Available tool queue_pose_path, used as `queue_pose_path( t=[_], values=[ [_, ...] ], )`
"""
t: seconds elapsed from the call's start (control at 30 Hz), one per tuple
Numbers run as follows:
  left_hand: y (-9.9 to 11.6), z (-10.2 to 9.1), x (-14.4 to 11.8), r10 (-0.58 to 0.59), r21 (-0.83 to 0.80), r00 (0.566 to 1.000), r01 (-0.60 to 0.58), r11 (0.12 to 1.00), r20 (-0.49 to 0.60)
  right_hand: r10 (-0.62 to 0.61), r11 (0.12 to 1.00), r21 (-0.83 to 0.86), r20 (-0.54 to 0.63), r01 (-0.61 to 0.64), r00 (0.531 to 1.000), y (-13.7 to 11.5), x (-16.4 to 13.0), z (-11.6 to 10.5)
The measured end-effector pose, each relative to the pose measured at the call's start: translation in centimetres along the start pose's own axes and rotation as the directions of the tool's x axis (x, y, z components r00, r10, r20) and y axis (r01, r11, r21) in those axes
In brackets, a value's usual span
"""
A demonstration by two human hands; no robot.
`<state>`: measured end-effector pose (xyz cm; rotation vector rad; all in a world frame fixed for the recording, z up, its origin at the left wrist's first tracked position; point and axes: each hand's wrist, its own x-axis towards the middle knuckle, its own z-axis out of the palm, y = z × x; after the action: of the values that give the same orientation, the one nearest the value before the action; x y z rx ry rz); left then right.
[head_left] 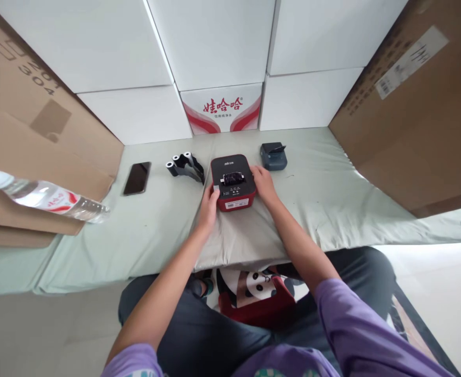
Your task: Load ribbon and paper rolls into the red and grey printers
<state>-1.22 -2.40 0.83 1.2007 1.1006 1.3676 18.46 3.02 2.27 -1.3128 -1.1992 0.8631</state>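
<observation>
1. A small red and black device [233, 182] with a dark top and a label on its near face sits at the middle of the table [332, 199], which is draped in a pale green cloth.
2. The left hand [207, 205] presses against the device's left side, fingers curled onto its near corner.
3. The right hand [264, 184] rests against the device's right side, fingers lying loosely along the edge; both hands clasp it between them.
4. Just left of the device lies a black ribbon cartridge [185, 165] with two rollers.
5. Further left lies a dark phone [136, 178], face up.
6. A small grey-blue box [273, 156] sits just beyond the right hand.
7. A water bottle [44, 198] lies on its side over cardboard at the far left.
8. White cartons [214, 42] are stacked behind the table.
</observation>
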Motion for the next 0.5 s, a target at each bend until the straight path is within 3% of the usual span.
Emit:
queue_pose_path(
  t=[0.13, 0.23, 0.33, 0.5],
  values=[
    [0.4, 0.9, -0.9, 0.057, -0.001, 0.998, -0.057, 0.998, 0.034, -0.16, 0.986, 0.067, 0.186, 0.15, 0.969, -1.2, -4.1, -0.7],
    [0.3, 1.4, 0.0, 0.09, 0.011, 0.995, -0.09, 0.996, 0.032, -0.282, 0.958, 0.014, 0.214, 0.286, 0.935, -2.1, -4.8, -0.7],
    [0.0, 2.4, 3.3, 0.083, -0.033, 0.995, -0.085, 0.996, -0.058, -0.375, 0.922, -0.023, 0.209, 0.388, 0.903, -3.4, -1.9, -0.2],
    [0.3, 5.0, 12.1, -0.006, -0.14, 0.985, -0.019, 0.99, -0.175, -0.392, 0.92, 0.015, 0.002, 0.392, 0.92, -4.1, 5.4, 2.0]
  ],
)
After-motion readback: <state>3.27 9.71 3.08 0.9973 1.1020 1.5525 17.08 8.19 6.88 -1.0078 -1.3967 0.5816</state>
